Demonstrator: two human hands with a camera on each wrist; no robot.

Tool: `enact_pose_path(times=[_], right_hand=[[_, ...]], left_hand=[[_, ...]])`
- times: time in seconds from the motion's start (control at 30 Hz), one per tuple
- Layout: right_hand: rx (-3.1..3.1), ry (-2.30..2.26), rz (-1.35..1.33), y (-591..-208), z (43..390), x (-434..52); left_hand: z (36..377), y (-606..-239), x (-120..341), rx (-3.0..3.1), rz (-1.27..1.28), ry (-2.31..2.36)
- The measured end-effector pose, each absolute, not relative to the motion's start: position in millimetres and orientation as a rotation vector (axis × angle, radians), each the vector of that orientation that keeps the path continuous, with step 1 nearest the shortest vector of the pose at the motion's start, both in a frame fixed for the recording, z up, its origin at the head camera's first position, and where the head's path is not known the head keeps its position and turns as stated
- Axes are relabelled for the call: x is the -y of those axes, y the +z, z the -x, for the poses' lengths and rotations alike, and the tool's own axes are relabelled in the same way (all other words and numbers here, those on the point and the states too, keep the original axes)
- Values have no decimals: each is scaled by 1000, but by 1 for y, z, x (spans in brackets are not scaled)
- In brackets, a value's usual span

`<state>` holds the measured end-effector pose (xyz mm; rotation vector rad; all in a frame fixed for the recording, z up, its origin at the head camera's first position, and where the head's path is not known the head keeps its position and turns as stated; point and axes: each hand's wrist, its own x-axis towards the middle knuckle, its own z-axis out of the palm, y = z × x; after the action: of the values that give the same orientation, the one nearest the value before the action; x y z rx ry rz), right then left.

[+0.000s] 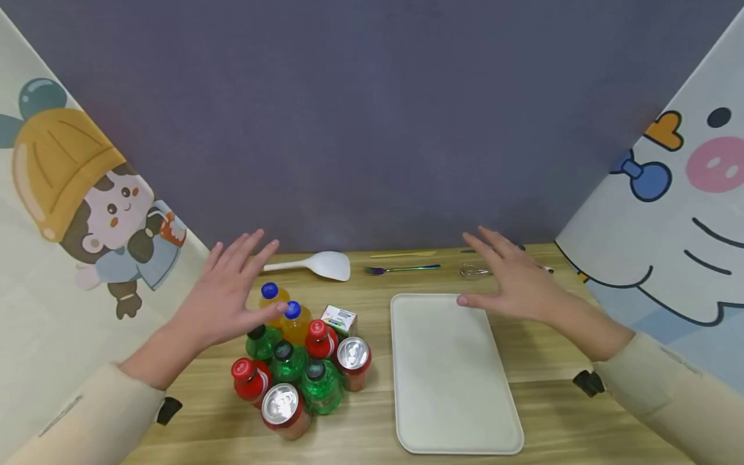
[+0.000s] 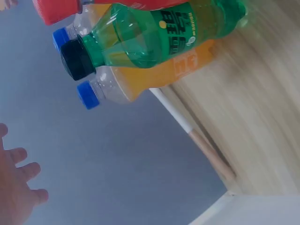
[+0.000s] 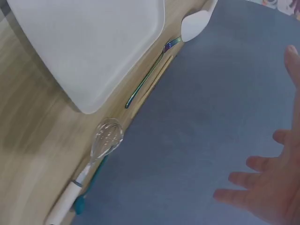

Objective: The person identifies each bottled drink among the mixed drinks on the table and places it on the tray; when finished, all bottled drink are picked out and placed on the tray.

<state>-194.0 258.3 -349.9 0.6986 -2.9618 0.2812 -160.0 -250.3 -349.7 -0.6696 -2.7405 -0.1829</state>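
Purple-grey backdrop w/ cartoon panels at left & right edges of the head view; wooden desk [image 1: 546, 361] along the bottom.

Drinks cluster sits lower centre-left, packed tight, all upright: two orange bottles [image 1: 285, 310] w/ blue caps at the back, green bottles [image 1: 302, 378], red bottles [image 1: 251, 380], two cans [image 1: 285, 410], small carton [image 1: 339, 319] just beside. White tray [image 1: 453, 374] lies right of the cluster, near but apart, nothing on it.

Left hand [image 1: 223, 297] hovers above the back of the cluster, over the orange bottles, fingers [image 1: 256, 248] spread & straight, gripping nothing; can't tell if the thumb brushes a blue cap. Right hand [image 1: 511, 278] hovers over the tray's upper right corner, fingers straight, also gripping nothing.

Along the back edge: white spoon [image 1: 316, 263], fork [image 1: 401, 268], thin stick [image 1: 403, 254], whisk [image 3: 105, 138].

Judgement: work looks at the very start. No drink is on the tray, none is lifted, so all of it is left to do.
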Motion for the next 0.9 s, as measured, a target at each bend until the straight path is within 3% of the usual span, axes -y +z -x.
enact_pose_path(times=[0.4, 0.7, 0.9], right_hand=[[2923, 663, -614, -386, 186, -300], [2973, 1106, -502, -431, 173, -314], [3025, 1132, -428, -453, 172, -322]], left_hand=[[134, -366, 283, 2713, 503, -551], [106, -398, 299, 2766, 389, -795], [91, -417, 302, 2774, 381, -952]])
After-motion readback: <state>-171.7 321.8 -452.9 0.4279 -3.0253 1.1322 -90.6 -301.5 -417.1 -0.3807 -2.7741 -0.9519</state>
